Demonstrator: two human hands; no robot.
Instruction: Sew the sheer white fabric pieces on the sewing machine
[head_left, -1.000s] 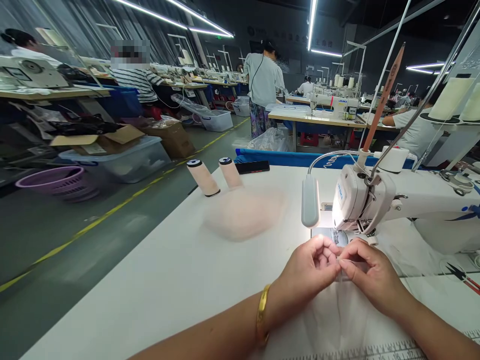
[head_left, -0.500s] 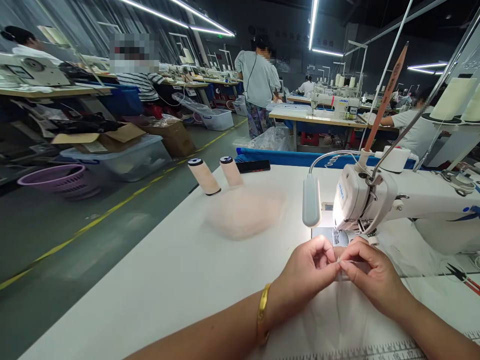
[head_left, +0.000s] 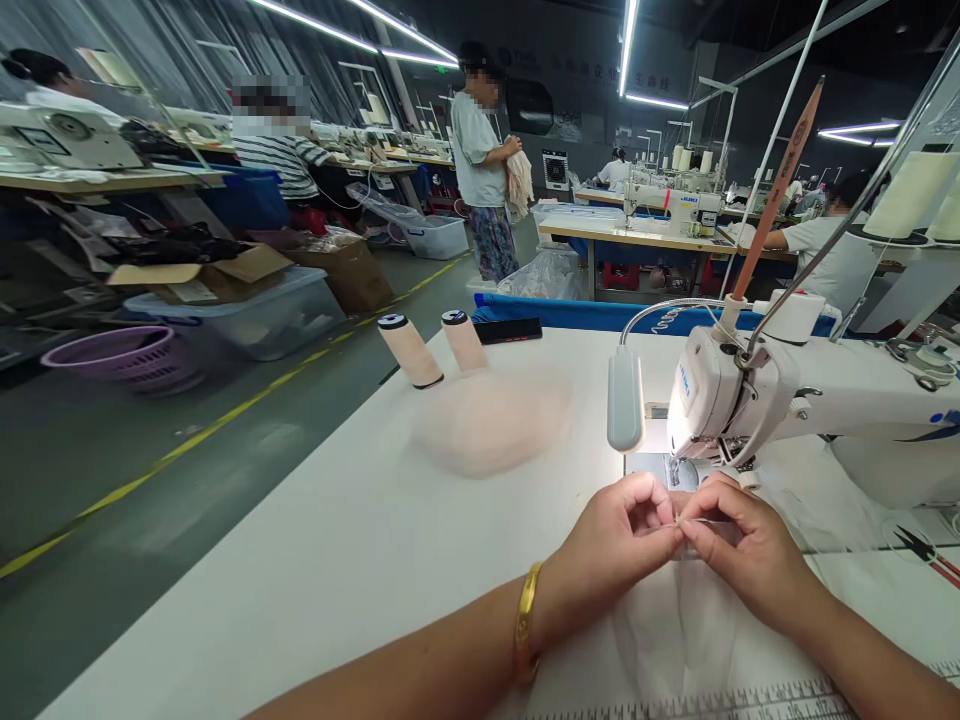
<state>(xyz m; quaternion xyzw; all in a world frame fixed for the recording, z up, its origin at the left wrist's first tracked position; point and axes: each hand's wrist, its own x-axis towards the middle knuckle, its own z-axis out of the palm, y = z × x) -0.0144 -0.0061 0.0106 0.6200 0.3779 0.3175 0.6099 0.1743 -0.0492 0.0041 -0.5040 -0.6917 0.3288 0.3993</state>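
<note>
Left hand (head_left: 628,535): fingers closed in a pinch on the edge of the sheer fabric (head_left: 671,630); gold bangle (head_left: 527,620) at the wrist.
Right hand (head_left: 742,545): fingers closed on the same edge, thumb and index fingertips meeting just beside those of the left.
Fabric position: below and between both hands, over the table (head_left: 337,560), in front of the sewing machine (head_left: 870,390).
Lamp (head_left: 625,405): left of the machine head, lit.
Ruler (head_left: 757,705): along the near edge of view.
Snips (head_left: 934,558): red-handled, well right of both hands.
</note>
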